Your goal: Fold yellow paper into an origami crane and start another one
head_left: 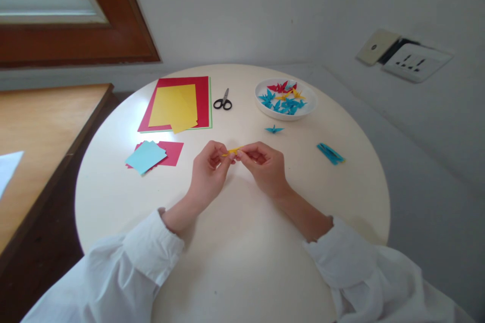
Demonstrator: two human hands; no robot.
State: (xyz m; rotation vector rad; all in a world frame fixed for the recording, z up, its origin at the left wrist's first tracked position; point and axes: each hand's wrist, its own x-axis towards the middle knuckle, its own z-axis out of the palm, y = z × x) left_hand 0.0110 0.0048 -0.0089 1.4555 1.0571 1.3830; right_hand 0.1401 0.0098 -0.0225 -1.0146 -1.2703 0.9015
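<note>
Both hands meet over the middle of the round white table (pixel 235 252). My left hand (pixel 207 167) and my right hand (pixel 264 163) each pinch one end of a small folded yellow paper piece (pixel 232 151), held just above the tabletop. Fingers of both hands are curled closed on it. A single blue paper crane (pixel 274 129) lies on the table a little beyond my right hand. Most of the yellow piece is hidden by my fingertips.
A white plate (pixel 307 109) holds several blue, red and yellow paper cranes. Black scissors (pixel 223 102) lie near large yellow-on-red sheets (pixel 176 105). Small blue and red squares (pixel 147 156) sit at the left, a folded blue piece (pixel 330 153) at the right. A wooden desk (pixel 38 126) stands left.
</note>
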